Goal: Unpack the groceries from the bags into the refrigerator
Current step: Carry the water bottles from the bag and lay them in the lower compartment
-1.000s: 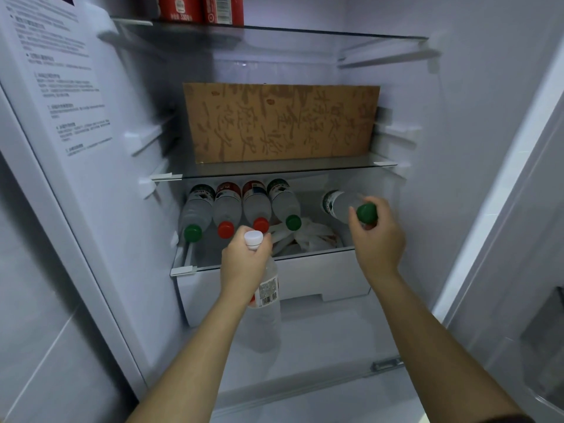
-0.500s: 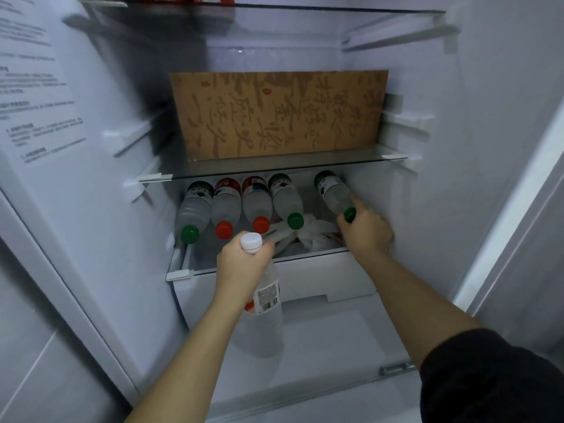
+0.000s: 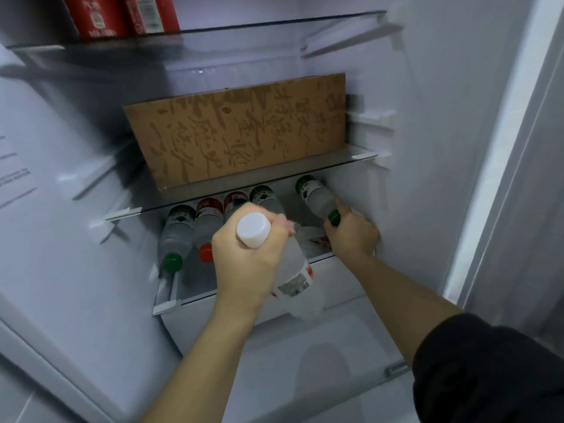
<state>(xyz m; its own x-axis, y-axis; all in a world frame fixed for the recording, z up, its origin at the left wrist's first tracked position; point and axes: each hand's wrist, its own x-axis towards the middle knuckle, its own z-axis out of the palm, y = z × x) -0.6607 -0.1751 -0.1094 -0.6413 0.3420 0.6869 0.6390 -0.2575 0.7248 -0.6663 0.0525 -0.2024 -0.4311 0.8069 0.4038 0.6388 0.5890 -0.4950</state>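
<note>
Left fingers: curled tight round the neck of the white-capped bottle, just under its cap.
Left hand: holds that bottle in front of the lower shelf, base slanting down and to the right.
Right fingers: closed on the cap end of the green-capped bottle; the tips are hidden behind my right hand.
Green-capped bottle: inside the fridge at the right of the lower shelf, near the side wall, cap toward me; I cannot tell if it rests there.
Row of bottles: four lying side by side at the left, caps toward me, two partly behind my left hand.
White bag: crumpled between the row and my right hand.
Cardboard box: on the glass shelf above.
Red cartons: top shelf.
</note>
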